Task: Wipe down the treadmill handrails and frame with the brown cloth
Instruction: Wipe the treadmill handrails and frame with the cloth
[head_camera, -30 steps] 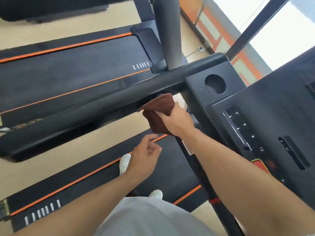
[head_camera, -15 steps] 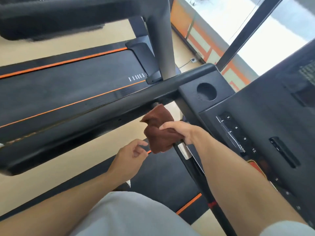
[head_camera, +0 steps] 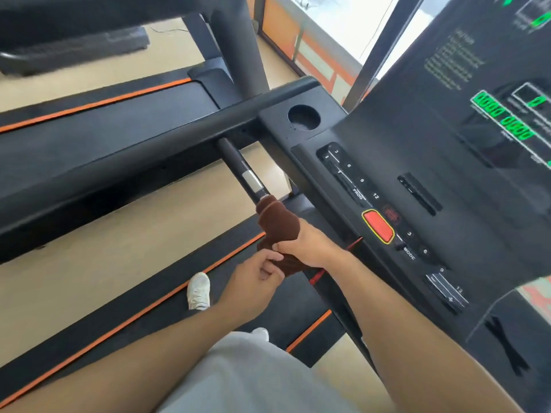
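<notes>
The brown cloth (head_camera: 277,223) is wrapped around the short black front handlebar (head_camera: 238,165), just below its silver sensor patch. My right hand (head_camera: 307,247) grips the cloth and the bar together. My left hand (head_camera: 253,283) touches the cloth's lower end from the left, fingers curled against it. The long black side handrail (head_camera: 125,153) runs from the left toward the console. The bar under the cloth and my right hand is hidden.
The black console (head_camera: 432,180) with a red stop button (head_camera: 378,226), number keys and green displays fills the right side. A cup holder hole (head_camera: 303,117) sits at its corner. A grey upright post (head_camera: 238,46) rises behind. My white shoes stand on the orange-edged belt (head_camera: 167,293).
My right hand has carried the cloth off the side handrail, wrapped it round the front handlebar and slid it down the bar. My left hand rose to touch the cloth.
</notes>
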A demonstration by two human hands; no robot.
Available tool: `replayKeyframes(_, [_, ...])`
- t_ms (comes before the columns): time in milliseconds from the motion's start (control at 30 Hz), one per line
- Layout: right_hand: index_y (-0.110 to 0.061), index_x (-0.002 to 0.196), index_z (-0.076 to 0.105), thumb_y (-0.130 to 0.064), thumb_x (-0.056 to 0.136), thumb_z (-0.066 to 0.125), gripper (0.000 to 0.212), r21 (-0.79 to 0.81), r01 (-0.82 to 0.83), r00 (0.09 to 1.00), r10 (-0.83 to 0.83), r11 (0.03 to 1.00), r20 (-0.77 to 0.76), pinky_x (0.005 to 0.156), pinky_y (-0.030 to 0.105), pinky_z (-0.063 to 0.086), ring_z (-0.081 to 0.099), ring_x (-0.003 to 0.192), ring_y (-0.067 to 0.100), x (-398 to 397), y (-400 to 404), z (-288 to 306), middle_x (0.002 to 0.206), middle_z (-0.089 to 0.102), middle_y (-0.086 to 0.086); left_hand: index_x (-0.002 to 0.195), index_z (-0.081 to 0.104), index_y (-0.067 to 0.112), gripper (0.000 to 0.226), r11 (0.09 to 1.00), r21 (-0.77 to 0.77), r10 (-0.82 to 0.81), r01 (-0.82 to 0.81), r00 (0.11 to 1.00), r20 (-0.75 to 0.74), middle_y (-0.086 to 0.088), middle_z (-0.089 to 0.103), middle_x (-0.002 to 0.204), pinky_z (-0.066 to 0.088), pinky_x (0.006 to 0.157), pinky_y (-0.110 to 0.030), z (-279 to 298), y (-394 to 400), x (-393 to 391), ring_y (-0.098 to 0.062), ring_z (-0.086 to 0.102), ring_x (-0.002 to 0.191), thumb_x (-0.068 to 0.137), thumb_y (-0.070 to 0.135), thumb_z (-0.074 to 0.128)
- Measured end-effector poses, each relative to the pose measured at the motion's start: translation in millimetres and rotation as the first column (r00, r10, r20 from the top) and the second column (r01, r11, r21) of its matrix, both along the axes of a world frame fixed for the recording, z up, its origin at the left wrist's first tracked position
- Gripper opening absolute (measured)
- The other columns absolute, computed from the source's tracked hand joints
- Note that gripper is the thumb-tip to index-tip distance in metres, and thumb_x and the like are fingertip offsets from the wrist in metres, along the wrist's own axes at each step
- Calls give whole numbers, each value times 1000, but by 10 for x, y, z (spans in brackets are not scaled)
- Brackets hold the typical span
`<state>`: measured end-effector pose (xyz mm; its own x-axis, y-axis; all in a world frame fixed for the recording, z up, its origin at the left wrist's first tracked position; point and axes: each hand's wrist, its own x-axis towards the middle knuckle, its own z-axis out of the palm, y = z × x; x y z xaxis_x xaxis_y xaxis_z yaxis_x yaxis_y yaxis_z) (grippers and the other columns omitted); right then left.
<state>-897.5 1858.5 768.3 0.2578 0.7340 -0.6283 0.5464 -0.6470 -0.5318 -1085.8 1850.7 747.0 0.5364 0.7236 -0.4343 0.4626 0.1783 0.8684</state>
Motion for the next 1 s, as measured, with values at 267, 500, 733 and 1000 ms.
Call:
replayKeyframes(267, [-29, 157, 28, -36, 99, 63, 68, 279, -201, 935, 99, 939, 340, 100, 41, 50, 56, 131, 25, -218, -516, 28, 153, 50, -1, 123, 51, 41, 38, 960, -40, 279, -277, 960, 40, 21, 62, 119, 49, 93, -26, 138, -73, 43, -1, 60, 111, 90, 43, 69])
replayKeyframes(500, [-51, 142, 42, -3, 102, 54, 64, 424, -15, 997, 44, 906, -59, 126, 29, 20, 23, 155, 9, -297, -708, 303, 151, 33, -38, 101, 75, 22, 46, 967, -253, 31, -30, 1000, 0, 2, 79, 91, 60, 72, -28, 578, 374, 269, -13, 76, 81, 83, 64, 67])
replayKeyframes(733, [-58, 150, 35, -25, 94, 73, 76, 520, 271, 947, -127, 810, -296, 123, 40, 34, 26, 150, -4, -369, -357, 521, 162, 26, -32, 118, 73, 18, 26, 805, -591, 276, -58, 917, 286, -14, 74, 115, 50, 102, -56, 772, 815, 369, -33, 70, 111, 95, 28, 64])
replayKeyframes(1000, [-21, 138, 61, -58, 82, 78, 70, 123, 819, 426, -450, 561, -785, 105, 57, 52, 68, 121, 30, -423, 704, 736, 132, 70, 9, 81, 73, 19, 21, 967, -246, 159, -68, 915, 371, -10, 73, 79, 55, 73, -41, 1018, 1814, 490, -24, 67, 76, 67, 6, 62])
